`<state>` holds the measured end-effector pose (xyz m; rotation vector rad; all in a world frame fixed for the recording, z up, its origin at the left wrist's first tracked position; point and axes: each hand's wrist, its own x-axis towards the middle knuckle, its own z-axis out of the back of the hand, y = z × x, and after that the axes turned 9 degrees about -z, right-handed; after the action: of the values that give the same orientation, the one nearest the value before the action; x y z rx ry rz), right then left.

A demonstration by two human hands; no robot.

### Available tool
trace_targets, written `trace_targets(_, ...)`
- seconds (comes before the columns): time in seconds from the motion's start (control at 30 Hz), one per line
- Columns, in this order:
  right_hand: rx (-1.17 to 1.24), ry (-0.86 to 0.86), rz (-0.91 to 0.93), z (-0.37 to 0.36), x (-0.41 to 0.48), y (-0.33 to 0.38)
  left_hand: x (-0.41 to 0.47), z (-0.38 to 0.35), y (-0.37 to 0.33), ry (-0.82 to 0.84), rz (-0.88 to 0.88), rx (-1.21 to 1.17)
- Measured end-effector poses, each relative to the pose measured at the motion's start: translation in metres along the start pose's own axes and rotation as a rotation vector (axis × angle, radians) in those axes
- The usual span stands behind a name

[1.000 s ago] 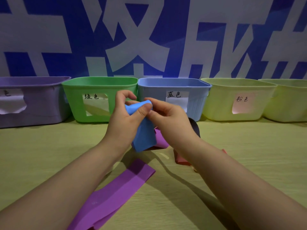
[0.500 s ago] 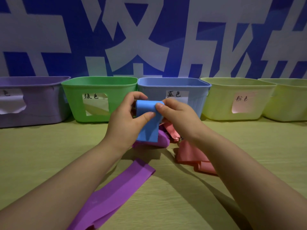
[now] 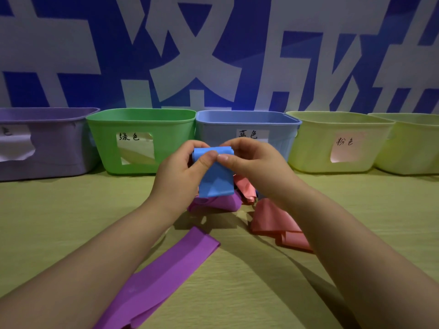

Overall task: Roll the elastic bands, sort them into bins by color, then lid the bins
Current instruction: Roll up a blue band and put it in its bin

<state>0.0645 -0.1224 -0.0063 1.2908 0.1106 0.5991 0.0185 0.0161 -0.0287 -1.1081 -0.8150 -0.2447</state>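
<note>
A blue elastic band (image 3: pixel 215 180) is held up in front of the blue bin (image 3: pixel 247 118). Its top is rolled and its loose end hangs down. My left hand (image 3: pixel 180 172) and my right hand (image 3: pixel 254 162) both pinch the rolled top between thumb and fingers. Below the hands a crumpled purple band (image 3: pixel 218 204) and pink bands (image 3: pixel 273 222) lie on the table. A long flat purple band (image 3: pixel 161 279) stretches toward the near left. Behind stand a purple bin (image 3: pixel 47 115), a green bin (image 3: pixel 142 115) and a pale yellow bin (image 3: pixel 337 118) with a pink label.
A second pale yellow bin (image 3: pixel 413 122) stands at the far right. All bins are open on top, in a row along a blue-and-white wall. The wooden table (image 3: pixel 59 210) spreads out to the left and right of the bands.
The blue band's rolled top has turned square to the camera and the hands have shifted slightly right and down. The hanging end is shorter than a second ago.
</note>
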Motion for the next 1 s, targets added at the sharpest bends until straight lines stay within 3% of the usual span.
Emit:
trace_targets(0.17,-0.061,-0.050,-0.059,0.0014,0.0031,-0.0023,-0.0008,-0.0010,0.0008,0.107,-0.002,0.016)
trace_targets(0.37,-0.035,-0.075,-0.139,0.0035,0.0027,0.0007,-0.0007,0.0007,-0.0002,0.055,-0.015,0.069)
trace_targets(0.5,-0.032,-0.045,-0.058,0.0018,-0.0003,0.0006,0.0001,0.0023,-0.0009,0.013,0.006,0.072)
trace_targets(1.0,0.007,-0.057,-0.144,0.0001,0.0026,-0.0008,-0.0009,0.0007,-0.0057,0.018,-0.055,0.085)
